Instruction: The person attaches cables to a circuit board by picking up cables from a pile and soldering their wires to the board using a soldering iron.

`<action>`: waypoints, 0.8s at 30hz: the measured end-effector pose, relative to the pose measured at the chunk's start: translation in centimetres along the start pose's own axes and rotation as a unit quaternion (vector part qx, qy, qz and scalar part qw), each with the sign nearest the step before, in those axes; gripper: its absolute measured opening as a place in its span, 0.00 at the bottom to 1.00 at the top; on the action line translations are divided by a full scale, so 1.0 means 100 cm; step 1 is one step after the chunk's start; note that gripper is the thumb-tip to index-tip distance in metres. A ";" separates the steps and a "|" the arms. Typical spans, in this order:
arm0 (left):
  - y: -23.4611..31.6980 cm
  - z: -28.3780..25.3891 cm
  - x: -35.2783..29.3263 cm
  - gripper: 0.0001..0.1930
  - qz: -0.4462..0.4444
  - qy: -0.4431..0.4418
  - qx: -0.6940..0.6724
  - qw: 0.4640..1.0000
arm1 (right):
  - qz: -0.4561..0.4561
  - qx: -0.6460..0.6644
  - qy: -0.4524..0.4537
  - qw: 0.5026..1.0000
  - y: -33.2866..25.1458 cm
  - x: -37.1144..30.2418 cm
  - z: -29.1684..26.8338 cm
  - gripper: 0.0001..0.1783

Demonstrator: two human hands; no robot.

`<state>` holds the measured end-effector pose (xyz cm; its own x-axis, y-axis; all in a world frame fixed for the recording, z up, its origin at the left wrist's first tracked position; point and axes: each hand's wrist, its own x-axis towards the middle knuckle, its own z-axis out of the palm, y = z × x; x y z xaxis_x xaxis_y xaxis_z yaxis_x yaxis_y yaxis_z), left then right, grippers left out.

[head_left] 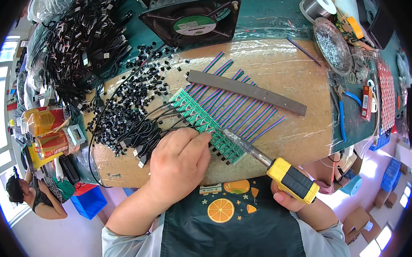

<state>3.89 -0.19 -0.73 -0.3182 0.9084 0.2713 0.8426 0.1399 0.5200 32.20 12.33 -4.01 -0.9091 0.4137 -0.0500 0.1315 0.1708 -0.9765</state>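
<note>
In my right hand [289, 196] is a soldering iron [291, 177] with a yellow and black handle. Its metal tip reaches up and left to a green circuit board panel [223, 144], which lies slanted on a brown work board [307, 133]. My left hand [180, 159] is pinched at the panel's near left edge; its fingertips hide what they hold. Several thin black cables [161, 113] run to the panel's left side. Striped ribbon wires [261, 121] fan out from its right side, under a long grey-brown bar [245, 91].
Small black connectors [118, 114] and a heap of black USB cables [82, 42] cover the left. Behind stand a black fan [164, 22], a solder spool [322, 4] and a dish of metallic bits [332, 45]. Another person [43, 195] sits at far left.
</note>
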 end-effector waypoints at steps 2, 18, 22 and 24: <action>0.000 0.000 0.000 0.13 0.002 0.001 0.001 1.000 | -0.001 0.008 0.004 1.000 -0.003 0.004 0.002 0.13; -0.001 0.002 0.000 0.12 0.013 0.001 0.002 1.000 | 0.044 0.038 0.024 0.998 0.009 -0.011 0.007 0.17; -0.001 0.002 0.000 0.13 0.013 0.002 0.007 1.000 | 0.060 0.047 0.025 0.997 0.001 -0.005 0.005 0.12; -0.001 0.002 0.000 0.13 0.015 0.002 0.009 1.000 | 0.068 0.049 -0.006 0.996 0.005 -0.012 0.002 0.09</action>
<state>3.88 -0.17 -0.92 -0.2941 0.9108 0.2899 0.8596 0.1194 0.4969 33.30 11.74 -4.52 -0.8903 0.4159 -0.1856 0.2155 0.0256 -0.9762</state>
